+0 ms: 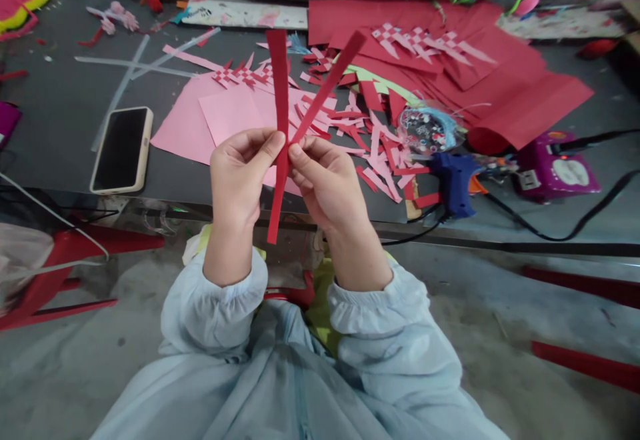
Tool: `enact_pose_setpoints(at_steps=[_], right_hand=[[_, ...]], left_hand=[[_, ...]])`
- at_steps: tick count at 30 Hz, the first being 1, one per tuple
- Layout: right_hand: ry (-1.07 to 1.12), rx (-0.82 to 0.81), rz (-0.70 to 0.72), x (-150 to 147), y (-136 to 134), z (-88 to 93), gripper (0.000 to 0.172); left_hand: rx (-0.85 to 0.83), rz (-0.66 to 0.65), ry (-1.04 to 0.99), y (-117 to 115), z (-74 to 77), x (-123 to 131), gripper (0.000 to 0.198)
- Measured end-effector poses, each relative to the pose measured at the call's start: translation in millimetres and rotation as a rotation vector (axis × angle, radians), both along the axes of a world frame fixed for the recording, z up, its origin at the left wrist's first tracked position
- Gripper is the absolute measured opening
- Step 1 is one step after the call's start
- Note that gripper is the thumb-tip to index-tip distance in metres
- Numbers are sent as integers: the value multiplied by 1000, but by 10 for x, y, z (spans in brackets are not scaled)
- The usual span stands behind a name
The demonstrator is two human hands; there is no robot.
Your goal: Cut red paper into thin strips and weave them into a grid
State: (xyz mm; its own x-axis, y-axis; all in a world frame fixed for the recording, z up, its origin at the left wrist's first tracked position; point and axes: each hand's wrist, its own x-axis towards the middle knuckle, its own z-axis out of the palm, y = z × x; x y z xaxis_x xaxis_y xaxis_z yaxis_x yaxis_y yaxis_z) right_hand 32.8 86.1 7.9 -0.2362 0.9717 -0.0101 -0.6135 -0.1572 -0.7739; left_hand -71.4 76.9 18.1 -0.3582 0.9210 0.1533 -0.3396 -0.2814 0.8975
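Over the table's (50,120) edge, we hold red strips (278,83) fanned in a V, left hand (245,170) and right hand (325,180) each pinching one thumb-to-finger; they look light, bendy, easily creased, best gripped gently by the edges

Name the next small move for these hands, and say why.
Probably press the red paper flatter where its upper lengths meet, left hand steadying, right hand pressing. It spreads into a V above the hands, and both pinch it near that meeting point. Whether it is one strip or two, I cannot tell.
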Motion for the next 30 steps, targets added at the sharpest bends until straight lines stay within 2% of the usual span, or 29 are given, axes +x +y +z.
enact_pose_setpoints(at_steps=[3,9,16,25,30], right_hand=[[-4,4,-10,0,0,-3,26],[-53,8,-78,44,30,-12,31],[-116,14,9,80,22,13,31],[-105,39,-103,15,7,-3,33],[-119,15,-2,46,7,-1,29]], left_hand=[[-22,-9,-5,-11,8,-12,13],[-98,-137,64,-36,8,-96,21],[-80,-109,65,-33,-5,-101,20],[-64,-32,120,-40,-7,-47,13],[-72,-13,131,-42,12,-75,18]])
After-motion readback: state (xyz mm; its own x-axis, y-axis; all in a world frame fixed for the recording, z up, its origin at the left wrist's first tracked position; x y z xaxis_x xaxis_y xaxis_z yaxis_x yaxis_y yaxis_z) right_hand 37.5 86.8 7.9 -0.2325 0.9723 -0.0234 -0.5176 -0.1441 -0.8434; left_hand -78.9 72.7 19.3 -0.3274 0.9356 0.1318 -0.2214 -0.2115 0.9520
